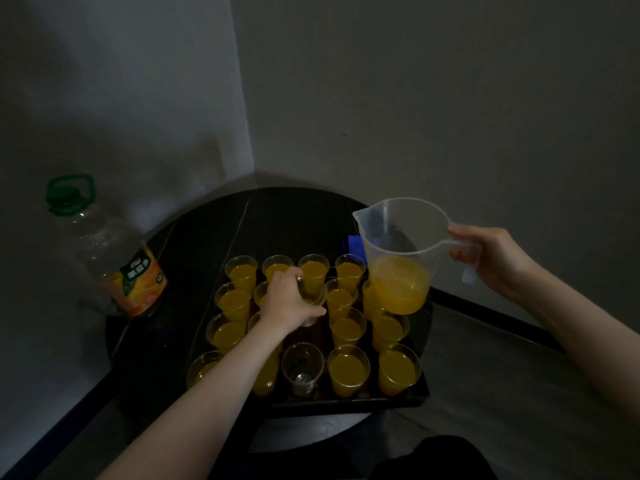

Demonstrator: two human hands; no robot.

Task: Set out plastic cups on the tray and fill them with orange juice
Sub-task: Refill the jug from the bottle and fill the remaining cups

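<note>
1. Nearest me, my left hand (289,303) grips an empty cup (313,299) mid-tray, seemingly lifted.
2. My right hand (491,258) holds the jug (398,258) by its handle, juice pooled low.
3. Filled cups (348,368) crowd the tray (346,401); one empty cup (302,367) stands in front.
4. A bottle (114,258) stands left on the counter (277,223).

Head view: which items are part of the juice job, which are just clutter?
In the job: tray; filled cups; empty cup; cup in left hand; jug in right hand; juice bottle.
Lying about: blue item behind the jug.
</note>
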